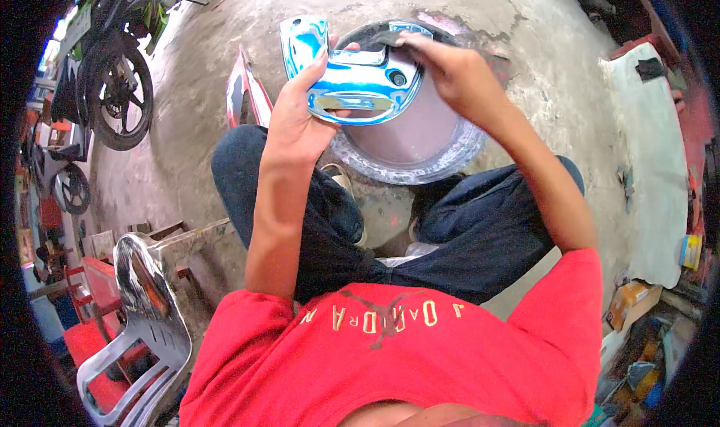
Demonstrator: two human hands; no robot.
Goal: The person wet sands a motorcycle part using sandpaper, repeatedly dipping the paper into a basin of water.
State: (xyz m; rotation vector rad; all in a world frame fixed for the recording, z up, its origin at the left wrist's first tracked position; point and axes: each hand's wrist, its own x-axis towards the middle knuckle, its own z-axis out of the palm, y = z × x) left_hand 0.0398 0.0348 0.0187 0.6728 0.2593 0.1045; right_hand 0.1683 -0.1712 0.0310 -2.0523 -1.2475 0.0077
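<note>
"Blue-and-white panel (351,82), gripped in the left hand (304,112) above a round tub (409,173). What lies nearest the camera?"

"Red T-shirt (300,374), pale lettering across the chest. Past it, dark jeans (487,217), both legs bent and set wide apart on either side of the work."

"And the 2 hands?"

"Left hand is closed on the panel's left side, thumb laid over the glossy face, other fingers wrapped behind and showing past its edges. Right hand (450,70) is at the upper right, its fingertips pinching a small dark grey piece (385,38) at the panel's upper edge."

"What is that piece made of?"

"Cannot tell; the fingers cover part of it."

"The panel itself?"

"Swirled in blue and white, with 1 long slot near the lower rim and 1 round dark hole at right."

"Around it?"

"Beneath, the tub, its rim mottled grey, its inside pinkish-grey, on a worn concrete floor (202,74). Just left of it, a red-and-white piece (238,89). Off to the left, a grey plastic chair (150,299)."

"Farthest out?"

"A motorcycle (120,89) at upper left, front wheel in plain view."
</note>
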